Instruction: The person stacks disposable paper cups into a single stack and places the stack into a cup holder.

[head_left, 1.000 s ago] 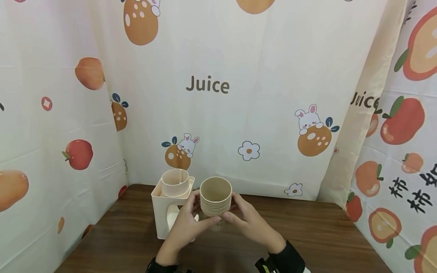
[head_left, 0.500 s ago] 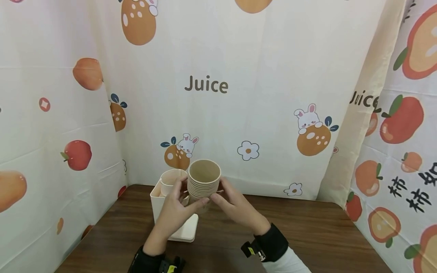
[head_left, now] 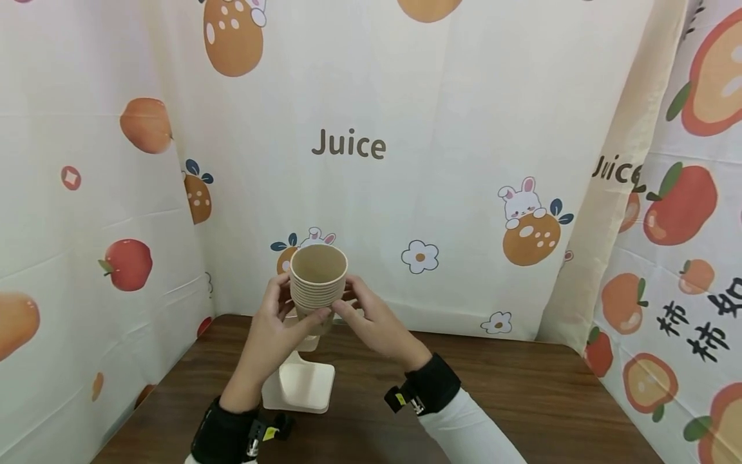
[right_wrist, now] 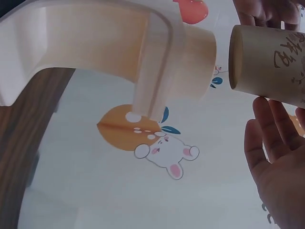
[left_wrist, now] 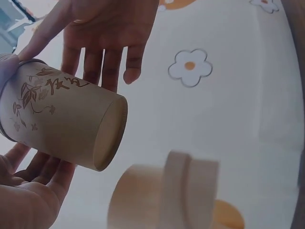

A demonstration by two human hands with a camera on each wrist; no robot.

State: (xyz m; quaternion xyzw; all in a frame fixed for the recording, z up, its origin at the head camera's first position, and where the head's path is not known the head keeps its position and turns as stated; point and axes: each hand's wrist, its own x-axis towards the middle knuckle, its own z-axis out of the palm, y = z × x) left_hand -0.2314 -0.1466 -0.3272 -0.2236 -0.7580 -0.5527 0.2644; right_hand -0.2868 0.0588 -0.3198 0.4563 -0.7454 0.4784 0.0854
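Both hands support a stack of nested beige paper cups point(head_left: 315, 293), tilted slightly, mouths up. My left hand point(head_left: 278, 325) curls round its left side, and my right hand point(head_left: 373, 316) round its right, thumbs at the front. Dark printed leaves and characters mark the lowest cup point(left_wrist: 62, 114) in the left wrist view. Behind and below the stack stands a cream holder point(head_left: 310, 386) with a flat base, mostly hidden by the hands in the head view. In the right wrist view the stack's bottom hangs over the holder's round tube point(right_wrist: 200, 62), with a gap between.
Everything stands on a dark brown wooden table point(head_left: 493, 393). A white curtain point(head_left: 452, 193) printed with fruit and rabbits surrounds it at the back and both sides. Each wrist wears a black band point(head_left: 435, 383) with a small camera.
Both hands have raised the cup stack and carried it to the left, from beside the holder to above it. The holder stays put and is now more covered.
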